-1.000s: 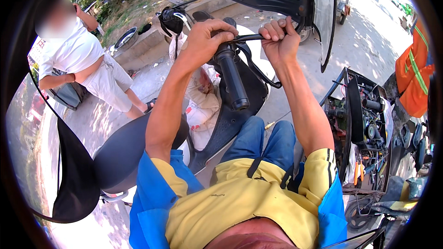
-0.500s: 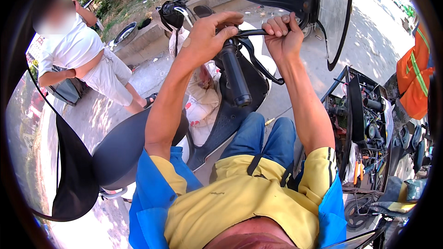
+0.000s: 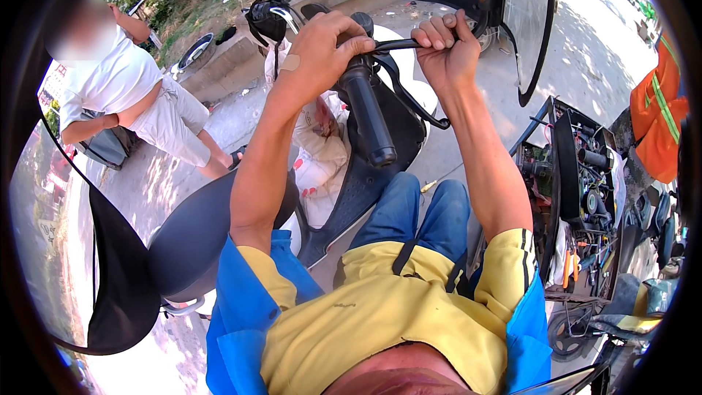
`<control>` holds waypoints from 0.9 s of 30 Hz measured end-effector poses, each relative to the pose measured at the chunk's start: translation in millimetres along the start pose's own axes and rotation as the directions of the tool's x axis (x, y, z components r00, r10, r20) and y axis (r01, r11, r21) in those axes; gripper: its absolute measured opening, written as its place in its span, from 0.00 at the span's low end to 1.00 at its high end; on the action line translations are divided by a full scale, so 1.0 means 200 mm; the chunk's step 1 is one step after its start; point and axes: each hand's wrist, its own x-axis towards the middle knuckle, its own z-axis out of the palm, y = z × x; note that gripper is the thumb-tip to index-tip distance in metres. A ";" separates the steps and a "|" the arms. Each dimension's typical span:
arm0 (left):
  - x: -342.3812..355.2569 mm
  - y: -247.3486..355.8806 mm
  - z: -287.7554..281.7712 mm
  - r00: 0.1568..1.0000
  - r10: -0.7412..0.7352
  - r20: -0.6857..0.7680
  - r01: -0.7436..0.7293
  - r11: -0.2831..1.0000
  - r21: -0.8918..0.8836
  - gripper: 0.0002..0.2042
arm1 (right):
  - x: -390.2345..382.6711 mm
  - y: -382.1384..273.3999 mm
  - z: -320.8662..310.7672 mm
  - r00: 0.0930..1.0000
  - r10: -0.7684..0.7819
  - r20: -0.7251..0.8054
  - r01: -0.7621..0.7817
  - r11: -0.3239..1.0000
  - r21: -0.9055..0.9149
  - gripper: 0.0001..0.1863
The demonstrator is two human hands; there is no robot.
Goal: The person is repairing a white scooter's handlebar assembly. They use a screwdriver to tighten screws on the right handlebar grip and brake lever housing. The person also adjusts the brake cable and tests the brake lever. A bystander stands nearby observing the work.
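My right hand [image 3: 447, 45] is closed, its fingers curled around the outer end of a thin black rod [image 3: 397, 45]. At the rod's other end, my left hand [image 3: 325, 50] has thumb and fingers bent at the scooter's handlebar; whether it grips the rod or the bar fitting is hidden. A round black part [image 3: 363, 23] shows just beyond the left fingertips. Below the hands, the black handlebar grip [image 3: 369, 117] points toward me. A curved black lever [image 3: 404, 91] runs beside the grip, apart from both hands.
A dark-framed clear windshield [image 3: 528, 22] rises over the scooter's front. The black seat [image 3: 212, 234] is at left, with a pale bag [image 3: 319, 143] on the footboard. A person in white [image 3: 121, 77] stands at far left. An open toolbox [image 3: 585, 197] lies at right, near orange cloth [image 3: 657, 117].
My left hand has shifted slightly, and the round black part beyond its fingers shows more. My right hand keeps its hold on the rod. The whole view has moved a little.
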 end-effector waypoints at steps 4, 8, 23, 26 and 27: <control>-0.01 0.03 0.01 1.000 0.009 -0.006 -0.010 0.954 -0.299 0.10 | 0.00 0.00 0.00 1.000 -0.001 0.015 0.001 1.000 0.002 0.20; 0.02 0.08 -0.01 0.993 -0.118 -0.003 0.118 0.985 0.129 0.10 | 0.01 0.00 -0.01 1.000 0.003 0.010 -0.003 1.000 -0.003 0.20; 0.04 0.05 -0.01 0.998 0.047 0.035 -0.042 0.990 -0.131 0.12 | 0.00 -0.01 0.01 0.999 -0.044 -0.017 0.043 0.997 -0.066 0.21; 0.01 0.08 0.01 0.998 -0.061 0.004 0.061 0.989 -0.135 0.11 | -0.04 0.01 0.07 0.998 -0.046 -0.041 0.039 0.987 -0.154 0.22; 0.01 0.09 0.01 0.994 -0.111 -0.021 0.109 0.990 -0.084 0.10 | -0.04 0.02 0.08 0.999 -0.043 -0.013 0.040 0.985 -0.165 0.22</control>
